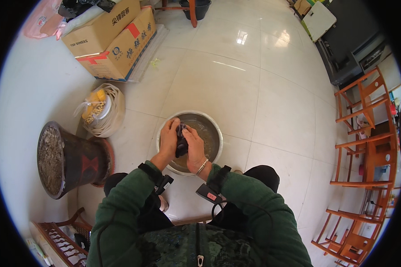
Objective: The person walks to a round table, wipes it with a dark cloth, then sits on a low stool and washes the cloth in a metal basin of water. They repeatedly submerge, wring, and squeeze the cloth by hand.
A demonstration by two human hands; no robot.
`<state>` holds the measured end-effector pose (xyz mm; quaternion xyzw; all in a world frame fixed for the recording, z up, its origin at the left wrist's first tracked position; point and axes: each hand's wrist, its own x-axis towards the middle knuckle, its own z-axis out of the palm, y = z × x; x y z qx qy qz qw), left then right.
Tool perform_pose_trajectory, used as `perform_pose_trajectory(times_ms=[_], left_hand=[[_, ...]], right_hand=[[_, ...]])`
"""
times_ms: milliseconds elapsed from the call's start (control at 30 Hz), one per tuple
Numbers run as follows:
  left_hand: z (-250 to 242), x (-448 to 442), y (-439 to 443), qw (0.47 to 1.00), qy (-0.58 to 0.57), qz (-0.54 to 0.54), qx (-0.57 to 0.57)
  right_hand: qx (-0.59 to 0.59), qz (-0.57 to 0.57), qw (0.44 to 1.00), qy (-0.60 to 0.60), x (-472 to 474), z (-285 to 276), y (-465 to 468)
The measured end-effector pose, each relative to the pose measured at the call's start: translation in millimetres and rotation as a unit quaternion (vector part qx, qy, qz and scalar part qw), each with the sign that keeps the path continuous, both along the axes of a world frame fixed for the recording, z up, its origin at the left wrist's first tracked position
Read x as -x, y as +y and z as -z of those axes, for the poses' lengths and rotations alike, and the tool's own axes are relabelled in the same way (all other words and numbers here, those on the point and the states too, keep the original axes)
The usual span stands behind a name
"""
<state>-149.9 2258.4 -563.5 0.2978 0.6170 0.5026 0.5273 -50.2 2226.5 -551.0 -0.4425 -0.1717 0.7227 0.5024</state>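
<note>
Between my two hands is a bunched dark cloth (181,147), held above a round metal basin (218,128). My left hand (168,138) grips it from the left side, fingers folded over the top. From the right, my right hand (195,145) presses against it, with the thumb near its upper end. Murky brownish water (207,133) fills part of the basin, which stands on the floor between my knees. A bracelet (202,167) circles my right wrist. The cloth's underside is hidden by my hands.
On the left stand a large soil-filled pot (83,163), a fabric-like container (115,116) topped with bagged corn (95,103), and stacked cardboard boxes (120,43). Wooden chairs (364,143) line the right side. Pale tiles (217,83) cover the floor. Straps with small devices (209,193) sit on both forearms.
</note>
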Motion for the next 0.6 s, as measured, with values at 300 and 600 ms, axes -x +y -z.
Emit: perform_pose_trajectory(times_ms=[300,600], left_hand=[[-16,-27,-26,0.957,0.248,0.037,-0.147],[0,1,-6,0.969,-0.243,0.022,0.038]], right_hand=[[0.043,-0.016,0.981,0.189,-20,7,34],[-0.101,-0.012,0.993,-0.054,2,-20,4]])
